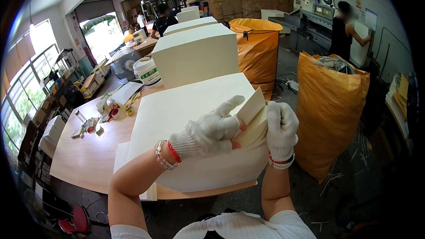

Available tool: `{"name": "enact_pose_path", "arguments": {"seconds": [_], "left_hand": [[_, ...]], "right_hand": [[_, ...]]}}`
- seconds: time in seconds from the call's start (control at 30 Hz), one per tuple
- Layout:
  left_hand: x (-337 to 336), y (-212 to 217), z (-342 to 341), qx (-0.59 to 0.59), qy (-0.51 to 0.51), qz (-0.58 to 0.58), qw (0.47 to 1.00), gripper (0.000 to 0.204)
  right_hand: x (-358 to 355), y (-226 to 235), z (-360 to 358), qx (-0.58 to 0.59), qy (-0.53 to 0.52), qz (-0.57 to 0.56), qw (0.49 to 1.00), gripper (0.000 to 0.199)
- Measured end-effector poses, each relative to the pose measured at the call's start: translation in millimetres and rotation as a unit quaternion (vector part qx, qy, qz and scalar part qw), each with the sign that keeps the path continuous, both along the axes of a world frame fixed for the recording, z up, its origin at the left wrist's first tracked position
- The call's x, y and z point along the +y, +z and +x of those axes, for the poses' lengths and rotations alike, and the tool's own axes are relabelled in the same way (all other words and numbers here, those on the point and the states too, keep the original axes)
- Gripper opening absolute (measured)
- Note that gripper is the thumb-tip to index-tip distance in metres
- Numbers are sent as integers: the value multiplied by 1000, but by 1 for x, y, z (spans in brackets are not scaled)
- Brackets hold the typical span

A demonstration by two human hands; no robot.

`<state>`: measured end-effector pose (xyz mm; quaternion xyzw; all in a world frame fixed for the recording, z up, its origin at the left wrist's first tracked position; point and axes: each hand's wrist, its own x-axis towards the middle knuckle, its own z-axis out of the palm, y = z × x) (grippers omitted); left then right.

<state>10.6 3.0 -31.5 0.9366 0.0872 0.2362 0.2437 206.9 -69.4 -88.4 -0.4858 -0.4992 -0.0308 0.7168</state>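
A thick stack of large cream-white paper sheets (177, 106) lies before me on the table. Its near right corner is lifted and bent up into a curved flap (253, 111). My left hand (210, 132), in a white knit glove with two fingertips bare, lies over the stack and has the lifted sheets between those fingertips; another finger points outward. At the flap's right edge, my right hand (282, 128), also gloved, is closed in a fist-like pinch on the sheets' corner. Its fingertips are partly hidden.
More tall paper stacks (197, 55) stand behind. A white tub (147, 71), tape rolls (116, 113) and small items sit on the wooden table (84, 150). Orange sacks (330, 110) stand to the right, one filled with strips. A fan (125, 64) is at left. Co-workers (343, 33) stand farther off.
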Motion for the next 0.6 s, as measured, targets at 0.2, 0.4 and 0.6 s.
{"name": "enact_pose_path", "arguments": {"seconds": [0.2,0.4,0.6], "left_hand": [[-1,0,0,-14,22,3,1000,21],[1,0,2,1,-1,81,997,23],[4,1,2,12,-30,20,999,34]], "right_hand": [[-1,-1,0,2,1,-2,1000,20],[-3,0,1,-8,22,0,1000,19],[-1,-7,3,9,8,4,1000,18]]}}
